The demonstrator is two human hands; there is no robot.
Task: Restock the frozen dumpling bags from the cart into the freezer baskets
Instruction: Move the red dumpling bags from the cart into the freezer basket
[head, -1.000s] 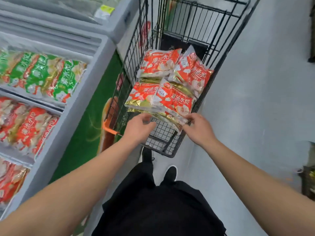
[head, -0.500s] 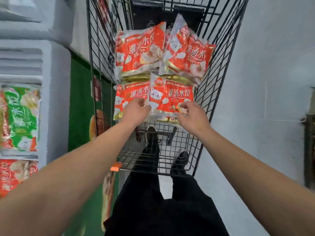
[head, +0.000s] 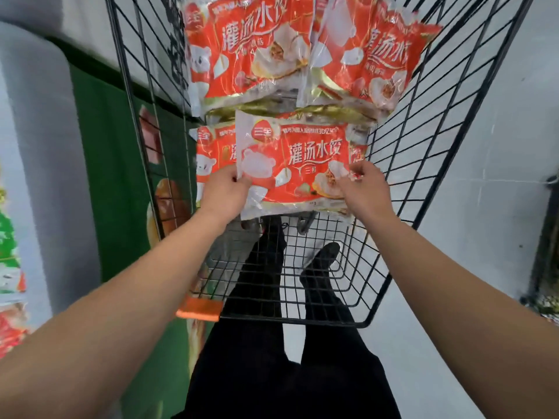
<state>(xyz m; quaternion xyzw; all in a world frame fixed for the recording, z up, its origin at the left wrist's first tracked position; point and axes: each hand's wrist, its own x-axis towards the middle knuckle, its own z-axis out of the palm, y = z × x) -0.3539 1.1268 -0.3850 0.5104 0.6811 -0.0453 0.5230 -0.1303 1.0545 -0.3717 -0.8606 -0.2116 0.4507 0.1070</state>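
Both hands are reaching into the black wire cart (head: 390,225) and holding one red dumpling bag, the front bag (head: 295,170), by its two sides. The left hand (head: 225,195) is pinching the bag's left edge, thumb on the printed face and fingers tucked behind. The right hand (head: 364,189) is pinching the right edge in the same grip, fingers curled over the corner. The bag is facing the camera, its lower edge hanging above the cart's wire floor. A second bag (head: 211,152) is lying just behind it to the left, partly covered. Two more bags are sitting farther back, overlapping each other: one on the left (head: 248,52) and one on the right (head: 372,55). The freezer (head: 39,164) is standing to the cart's left, with green and red bags blurred at the picture's left edge. The person's black trousers (head: 287,373) are showing below the cart.
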